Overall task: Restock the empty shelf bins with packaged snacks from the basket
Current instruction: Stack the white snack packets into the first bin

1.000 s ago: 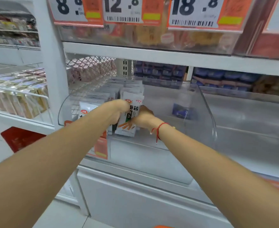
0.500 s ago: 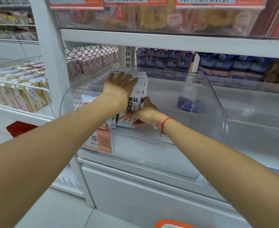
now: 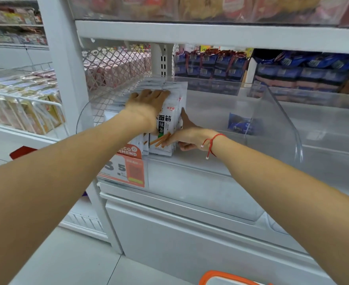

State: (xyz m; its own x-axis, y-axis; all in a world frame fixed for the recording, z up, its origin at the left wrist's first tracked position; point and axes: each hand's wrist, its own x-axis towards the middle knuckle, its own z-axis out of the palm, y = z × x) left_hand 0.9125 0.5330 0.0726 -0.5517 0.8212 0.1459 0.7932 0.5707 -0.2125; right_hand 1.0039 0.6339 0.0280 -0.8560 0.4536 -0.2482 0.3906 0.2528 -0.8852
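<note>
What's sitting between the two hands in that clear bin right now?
In the head view, an upright row of white snack packets with black lettering stands between them: the left hand rests on its top, and the right hand presses its right side.

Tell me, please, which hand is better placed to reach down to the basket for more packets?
Probably the right hand: it sits low beside the white snack packets, and the orange-rimmed basket shows below on that side. The left hand lies flat over the row's top, steadying it.
</note>
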